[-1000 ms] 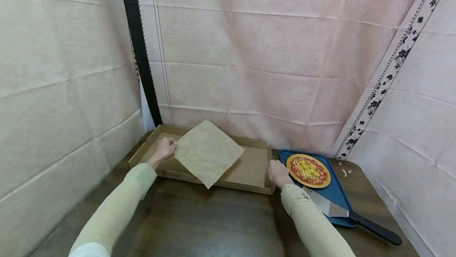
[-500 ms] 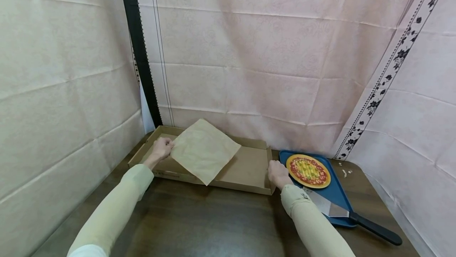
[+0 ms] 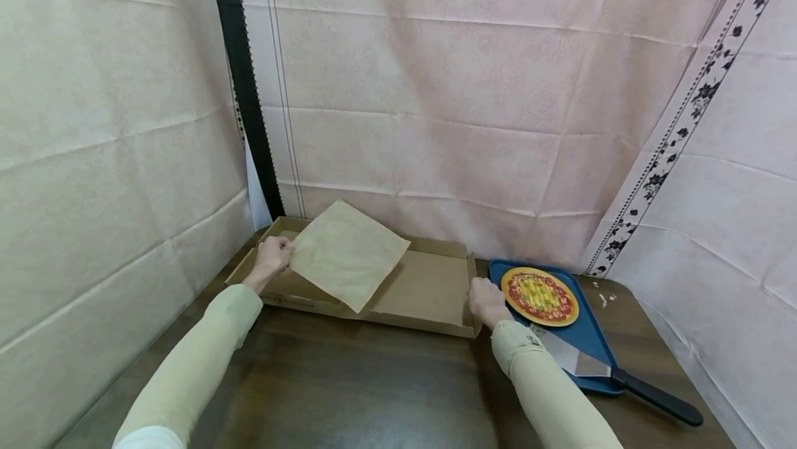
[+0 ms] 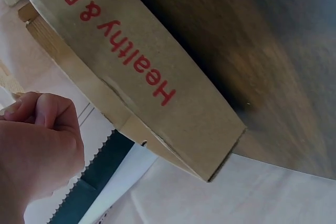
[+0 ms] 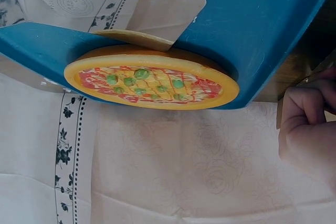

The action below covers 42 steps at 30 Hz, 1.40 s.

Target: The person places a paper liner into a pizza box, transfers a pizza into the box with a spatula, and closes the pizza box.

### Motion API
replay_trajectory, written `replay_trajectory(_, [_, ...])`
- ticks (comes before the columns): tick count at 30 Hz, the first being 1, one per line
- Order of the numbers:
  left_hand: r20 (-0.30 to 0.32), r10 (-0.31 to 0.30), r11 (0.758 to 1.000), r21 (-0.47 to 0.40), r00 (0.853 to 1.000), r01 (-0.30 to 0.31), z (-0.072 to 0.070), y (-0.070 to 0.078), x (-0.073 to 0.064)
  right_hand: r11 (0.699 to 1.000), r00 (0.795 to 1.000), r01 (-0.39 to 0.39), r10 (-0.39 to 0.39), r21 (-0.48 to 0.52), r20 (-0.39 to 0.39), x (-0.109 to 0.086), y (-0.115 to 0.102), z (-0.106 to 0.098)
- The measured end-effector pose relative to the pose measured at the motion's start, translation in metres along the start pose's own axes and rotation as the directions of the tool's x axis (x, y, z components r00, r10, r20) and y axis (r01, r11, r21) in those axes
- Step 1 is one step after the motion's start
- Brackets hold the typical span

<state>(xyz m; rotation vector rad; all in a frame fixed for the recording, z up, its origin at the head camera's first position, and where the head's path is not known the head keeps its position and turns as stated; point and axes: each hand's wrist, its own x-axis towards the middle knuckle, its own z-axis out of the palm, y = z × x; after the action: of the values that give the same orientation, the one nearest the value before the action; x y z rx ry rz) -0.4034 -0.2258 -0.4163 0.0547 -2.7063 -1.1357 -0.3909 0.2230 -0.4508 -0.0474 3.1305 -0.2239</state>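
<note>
At its left corner, a square sheet of tan parchment paper (image 3: 351, 255) is pinched by my left hand (image 3: 272, 255). The sheet hangs tilted over the left half of an open cardboard pizza box (image 3: 429, 290). In the left wrist view that hand (image 4: 44, 145) has its fingers curled, above the box wall (image 4: 152, 87) with red lettering. My right hand (image 3: 488, 302) grips the box's right side wall. In the right wrist view, the curled right hand (image 5: 310, 124) shows at the right edge, its fingertips partly hidden.
Right of the box lies a blue tray (image 3: 591, 335) with a pizza (image 3: 539, 297) and a pizza server (image 3: 654, 393) whose black handle juts past the tray. Small pale scraps (image 3: 602, 299) lie on the brown table (image 3: 373, 380). Pale cloth (image 3: 473, 110) hangs behind and at both sides.
My left hand has moved left and slightly up, drawing the parchment paper the same way across the box. The right hand stays on the box wall; tray and pizza have not moved.
</note>
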Motion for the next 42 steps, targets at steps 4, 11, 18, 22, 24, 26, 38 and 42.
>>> replay_trajectory(4, [-0.009, -0.006, 1.000, 0.001, 1.000, 0.006, -0.003, -0.003, 0.000, 1.000, 1.000, -0.003, 0.003, -0.001, -0.002, 0.000, 0.000, -0.001])
replay_trajectory(11, [-0.040, -0.013, 0.999, 0.036, 0.999, 0.014, -0.003, -0.009, 0.001, 1.000, 1.000, -0.011, 0.011, 0.007, -0.001, 0.000, 0.000, 0.000])
replay_trajectory(18, [-0.041, -0.063, 0.998, 0.023, 0.997, 0.064, -0.007, -0.012, -0.002, 1.000, 1.000, -0.004, 0.004, 0.013, -0.001, -0.001, 0.000, 0.000])
replay_trajectory(22, [-0.056, -0.068, 0.997, 0.031, 0.996, 0.070, -0.009, -0.012, -0.003, 1.000, 1.000, -0.004, 0.003, 0.014, 0.003, -0.001, -0.001, 0.000])
replay_trajectory(24, [-0.064, -0.070, 0.997, 0.030, 0.996, 0.072, -0.010, -0.013, -0.002, 1.000, 1.000, -0.005, 0.005, 0.013, 0.003, -0.001, -0.001, -0.001])
replay_trajectory(26, [-0.075, -0.073, 0.996, 0.047, 0.995, 0.077, -0.012, -0.014, -0.002, 1.000, 1.000, -0.006, 0.006, 0.011, 0.003, -0.001, -0.001, -0.001])
replay_trajectory(38, [-0.115, -0.105, 0.991, 0.068, 0.988, 0.113, -0.018, -0.018, -0.005, 1.000, 1.000, -0.011, 0.011, 0.003, -0.001, 0.001, 0.000, -0.001])
replay_trajectory(42, [-0.144, -0.105, 0.990, 0.082, 0.984, 0.118, -0.018, -0.020, -0.008, 1.000, 1.000, -0.013, 0.013, 0.001, 0.004, 0.002, 0.000, 0.001])
